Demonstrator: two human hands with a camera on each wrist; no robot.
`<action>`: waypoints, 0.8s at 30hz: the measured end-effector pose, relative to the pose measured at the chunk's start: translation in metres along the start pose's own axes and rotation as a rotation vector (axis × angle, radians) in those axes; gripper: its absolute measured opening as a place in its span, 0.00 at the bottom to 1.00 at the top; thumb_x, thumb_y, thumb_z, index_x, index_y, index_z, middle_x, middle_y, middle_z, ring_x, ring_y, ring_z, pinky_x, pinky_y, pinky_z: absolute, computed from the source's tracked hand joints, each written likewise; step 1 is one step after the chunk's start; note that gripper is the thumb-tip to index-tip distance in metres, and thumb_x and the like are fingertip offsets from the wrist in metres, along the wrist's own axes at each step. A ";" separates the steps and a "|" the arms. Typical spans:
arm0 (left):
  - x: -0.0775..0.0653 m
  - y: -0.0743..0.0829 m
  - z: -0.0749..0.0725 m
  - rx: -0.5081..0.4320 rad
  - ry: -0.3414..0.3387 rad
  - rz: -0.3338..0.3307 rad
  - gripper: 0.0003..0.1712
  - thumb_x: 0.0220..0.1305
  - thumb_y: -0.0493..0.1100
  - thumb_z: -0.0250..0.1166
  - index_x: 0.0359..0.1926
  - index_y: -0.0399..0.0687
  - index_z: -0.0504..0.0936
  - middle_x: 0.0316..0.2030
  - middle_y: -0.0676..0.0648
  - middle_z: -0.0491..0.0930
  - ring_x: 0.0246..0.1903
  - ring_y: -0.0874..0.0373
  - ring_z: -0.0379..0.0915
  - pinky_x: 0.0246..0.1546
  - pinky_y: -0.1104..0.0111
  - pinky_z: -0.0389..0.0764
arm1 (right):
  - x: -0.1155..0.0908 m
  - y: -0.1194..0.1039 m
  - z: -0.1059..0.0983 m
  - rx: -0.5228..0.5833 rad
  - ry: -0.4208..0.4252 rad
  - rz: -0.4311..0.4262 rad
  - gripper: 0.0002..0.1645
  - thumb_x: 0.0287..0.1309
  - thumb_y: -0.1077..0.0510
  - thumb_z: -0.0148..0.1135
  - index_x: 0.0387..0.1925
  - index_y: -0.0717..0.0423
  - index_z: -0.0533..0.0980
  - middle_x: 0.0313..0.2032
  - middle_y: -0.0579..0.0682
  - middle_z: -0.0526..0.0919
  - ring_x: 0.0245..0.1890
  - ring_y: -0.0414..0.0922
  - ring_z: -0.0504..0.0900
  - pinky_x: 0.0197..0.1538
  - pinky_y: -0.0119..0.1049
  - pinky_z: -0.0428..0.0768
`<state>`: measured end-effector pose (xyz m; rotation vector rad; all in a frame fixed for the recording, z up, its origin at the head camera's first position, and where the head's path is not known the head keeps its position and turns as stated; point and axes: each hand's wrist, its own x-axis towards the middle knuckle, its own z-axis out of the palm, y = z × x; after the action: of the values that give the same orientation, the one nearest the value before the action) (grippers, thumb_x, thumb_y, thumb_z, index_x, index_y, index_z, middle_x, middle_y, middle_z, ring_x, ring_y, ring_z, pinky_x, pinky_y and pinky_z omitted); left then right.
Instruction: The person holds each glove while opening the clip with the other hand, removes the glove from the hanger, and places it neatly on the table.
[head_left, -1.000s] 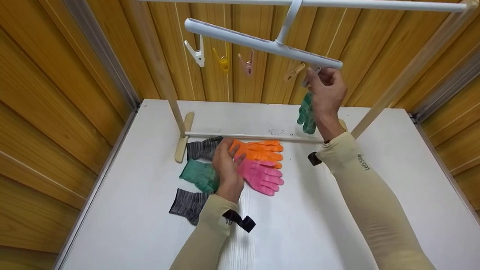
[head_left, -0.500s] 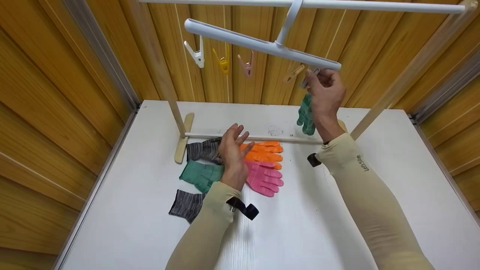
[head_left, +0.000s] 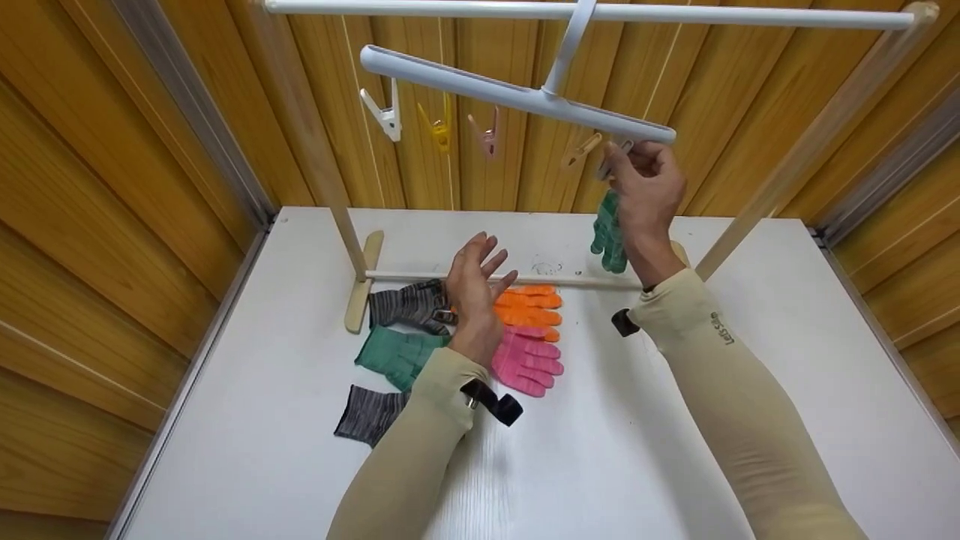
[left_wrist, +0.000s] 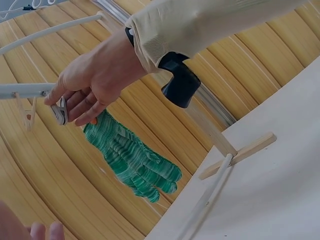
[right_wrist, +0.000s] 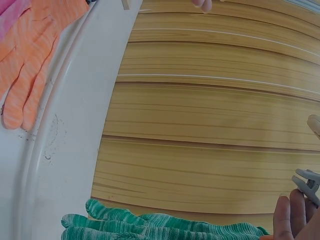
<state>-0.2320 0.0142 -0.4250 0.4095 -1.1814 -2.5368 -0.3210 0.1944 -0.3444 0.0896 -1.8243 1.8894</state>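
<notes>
My right hand [head_left: 649, 187] pinches a grey clothespin [left_wrist: 61, 111] under the right end of the pale blue hanger [head_left: 517, 96]. A green striped glove [left_wrist: 132, 155] hangs fingers down by that hand, its cuff end close to the fingers. A bit of orange [left_wrist: 93, 121] shows there; what bears the glove is hidden. Above the table, my left hand [head_left: 476, 292] is raised with its fingers spread and nothing in it. Beneath it lie an orange glove [head_left: 529, 309], a pink glove [head_left: 527, 361], a green glove [head_left: 397, 354] and two grey-black gloves [head_left: 405, 306], partly covered by hand and sleeve.
White [head_left: 385, 120], yellow [head_left: 439, 135], pink [head_left: 489, 139] and tan [head_left: 583, 148] clothespins hang along the hanger. It hooks on the rack's white top bar [head_left: 712, 13]. Wooden posts [head_left: 795, 169] stand on the white table [head_left: 600, 465], with wood-panel walls around.
My left hand has moved up and slightly right from over the gloves, and its fingers have straightened. The right hand keeps its pinch on the grey clothespin. The head view has shifted a little.
</notes>
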 end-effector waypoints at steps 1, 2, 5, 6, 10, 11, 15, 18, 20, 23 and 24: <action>0.001 0.000 0.001 0.004 -0.004 -0.001 0.23 0.79 0.49 0.58 0.64 0.39 0.80 0.60 0.39 0.83 0.58 0.41 0.81 0.53 0.52 0.86 | 0.000 0.000 0.000 -0.003 0.001 0.002 0.25 0.64 0.48 0.77 0.56 0.56 0.79 0.49 0.53 0.83 0.50 0.49 0.82 0.56 0.41 0.84; 0.001 0.000 0.003 0.006 -0.010 -0.002 0.23 0.79 0.49 0.58 0.65 0.39 0.80 0.60 0.40 0.83 0.59 0.41 0.81 0.53 0.51 0.86 | 0.000 0.000 0.000 -0.008 0.001 0.003 0.25 0.65 0.48 0.76 0.56 0.56 0.79 0.49 0.53 0.83 0.50 0.49 0.82 0.56 0.41 0.84; 0.003 0.000 0.007 0.025 -0.022 -0.005 0.23 0.79 0.49 0.58 0.64 0.40 0.80 0.60 0.41 0.84 0.58 0.43 0.81 0.54 0.52 0.86 | 0.000 -0.001 0.000 -0.010 0.005 0.013 0.25 0.65 0.48 0.77 0.56 0.55 0.79 0.49 0.53 0.83 0.51 0.49 0.82 0.57 0.42 0.84; 0.003 0.000 0.009 0.029 -0.025 -0.004 0.22 0.79 0.49 0.58 0.64 0.41 0.80 0.59 0.41 0.84 0.58 0.44 0.82 0.54 0.52 0.86 | 0.000 -0.001 0.000 -0.011 0.004 0.015 0.25 0.65 0.48 0.76 0.56 0.55 0.79 0.49 0.53 0.83 0.51 0.49 0.82 0.57 0.42 0.84; 0.008 -0.001 0.014 0.036 -0.046 0.004 0.20 0.78 0.48 0.58 0.61 0.41 0.82 0.57 0.42 0.84 0.56 0.46 0.82 0.53 0.52 0.86 | 0.000 -0.002 0.000 0.008 0.008 0.016 0.24 0.65 0.49 0.76 0.55 0.56 0.79 0.48 0.53 0.83 0.49 0.49 0.83 0.55 0.41 0.84; 0.009 -0.002 0.015 0.034 -0.053 0.006 0.19 0.78 0.47 0.58 0.60 0.41 0.82 0.57 0.42 0.84 0.55 0.46 0.82 0.53 0.52 0.86 | 0.000 -0.003 0.000 0.017 0.010 0.016 0.23 0.65 0.50 0.77 0.55 0.56 0.79 0.48 0.53 0.83 0.49 0.49 0.83 0.54 0.40 0.85; 0.013 -0.005 0.018 0.041 -0.073 0.007 0.19 0.79 0.47 0.58 0.59 0.40 0.82 0.55 0.42 0.84 0.55 0.46 0.82 0.54 0.51 0.86 | -0.001 -0.004 0.000 0.035 0.015 0.016 0.22 0.64 0.52 0.77 0.53 0.57 0.79 0.46 0.53 0.83 0.46 0.49 0.84 0.51 0.38 0.85; 0.014 -0.007 0.019 0.066 -0.088 0.002 0.20 0.79 0.48 0.58 0.61 0.40 0.81 0.56 0.43 0.84 0.56 0.47 0.82 0.55 0.51 0.85 | -0.002 -0.006 0.000 0.035 0.018 0.020 0.22 0.63 0.52 0.78 0.53 0.57 0.79 0.46 0.53 0.83 0.46 0.49 0.84 0.50 0.38 0.85; 0.015 -0.008 0.020 0.080 -0.101 0.000 0.21 0.79 0.49 0.58 0.61 0.40 0.80 0.56 0.43 0.84 0.56 0.47 0.82 0.56 0.52 0.85 | -0.002 -0.007 -0.001 0.031 0.020 0.018 0.22 0.63 0.52 0.78 0.52 0.57 0.79 0.46 0.53 0.84 0.45 0.49 0.84 0.50 0.39 0.85; 0.017 -0.010 0.022 0.083 -0.117 -0.004 0.20 0.79 0.49 0.59 0.61 0.41 0.81 0.56 0.44 0.84 0.57 0.47 0.82 0.57 0.51 0.84 | -0.002 -0.008 -0.001 0.037 0.016 0.013 0.22 0.64 0.52 0.78 0.52 0.57 0.79 0.45 0.53 0.84 0.44 0.49 0.84 0.50 0.39 0.84; 0.018 -0.011 0.023 0.083 -0.120 -0.005 0.20 0.78 0.49 0.59 0.60 0.42 0.81 0.56 0.44 0.84 0.57 0.48 0.82 0.58 0.51 0.84 | -0.002 -0.008 -0.001 0.040 0.015 0.011 0.22 0.64 0.52 0.78 0.52 0.57 0.79 0.45 0.53 0.84 0.44 0.49 0.84 0.50 0.39 0.84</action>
<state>-0.2590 0.0295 -0.4215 0.2827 -1.3335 -2.5548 -0.3157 0.1945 -0.3378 0.0791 -1.7808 1.9300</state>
